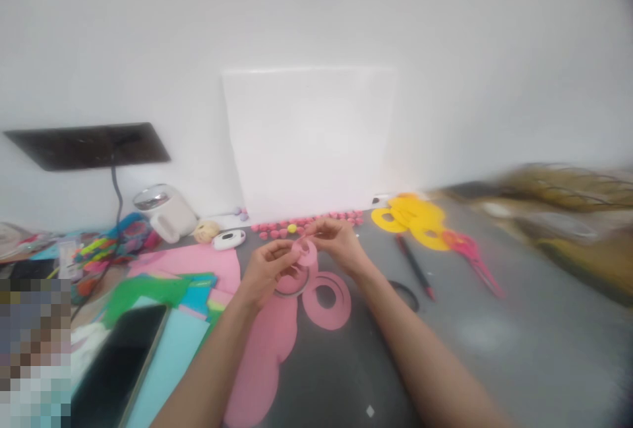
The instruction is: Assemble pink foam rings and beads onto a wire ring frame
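Note:
Near the middle of the grey table, my left hand and my right hand meet at a curled pink paper strip. Both hands pinch it between thumb and fingers. Just below lies a flat pink paper ring, cut in a spiral with a hole in its centre. A larger pink paper piece with a scalloped edge rests under my left forearm. Behind my hands, several small rolled pink paper pieces stand in rows, with a yellow one among them.
Yellow paper rings, pink scissors, a dark pen and a black ring lie at right. A white board leans on the wall. To the left are a phone, coloured sheets and a white device.

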`<state>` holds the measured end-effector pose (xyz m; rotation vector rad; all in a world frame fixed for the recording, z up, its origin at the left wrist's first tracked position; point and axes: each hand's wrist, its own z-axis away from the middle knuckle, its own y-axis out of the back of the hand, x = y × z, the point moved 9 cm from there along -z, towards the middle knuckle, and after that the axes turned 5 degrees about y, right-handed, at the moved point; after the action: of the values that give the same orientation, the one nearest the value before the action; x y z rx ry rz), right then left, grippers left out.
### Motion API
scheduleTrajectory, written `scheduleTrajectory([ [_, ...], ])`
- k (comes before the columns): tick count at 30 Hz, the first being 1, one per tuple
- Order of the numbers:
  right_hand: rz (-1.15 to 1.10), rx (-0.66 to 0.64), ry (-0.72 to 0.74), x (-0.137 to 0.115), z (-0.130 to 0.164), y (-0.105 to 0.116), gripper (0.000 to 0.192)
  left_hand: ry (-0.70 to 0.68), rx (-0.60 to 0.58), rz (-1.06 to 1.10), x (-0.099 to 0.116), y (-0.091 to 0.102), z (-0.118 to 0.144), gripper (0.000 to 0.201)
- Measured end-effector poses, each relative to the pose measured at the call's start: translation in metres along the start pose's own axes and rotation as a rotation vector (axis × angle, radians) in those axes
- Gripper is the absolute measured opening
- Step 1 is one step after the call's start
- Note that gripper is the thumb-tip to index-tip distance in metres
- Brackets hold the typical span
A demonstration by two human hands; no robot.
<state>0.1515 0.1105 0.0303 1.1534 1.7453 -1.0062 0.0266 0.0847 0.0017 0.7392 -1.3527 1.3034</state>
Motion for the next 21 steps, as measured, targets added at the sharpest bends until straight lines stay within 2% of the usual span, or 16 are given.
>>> scheduleTrajectory([
  [9,-0.005,-0.071,-0.036,-0.0001,0.0021,-0.0053,0.022,-0.024,0.025,0.027,0.0028,0.0033,-0.0002,0.028],
  [21,-0.063,-0.049,-0.023,0.0001,0.0021,-0.0091,0.019,-0.024,0.025,0.001,0.0011,0.0029,-0.0008,0.027],
])
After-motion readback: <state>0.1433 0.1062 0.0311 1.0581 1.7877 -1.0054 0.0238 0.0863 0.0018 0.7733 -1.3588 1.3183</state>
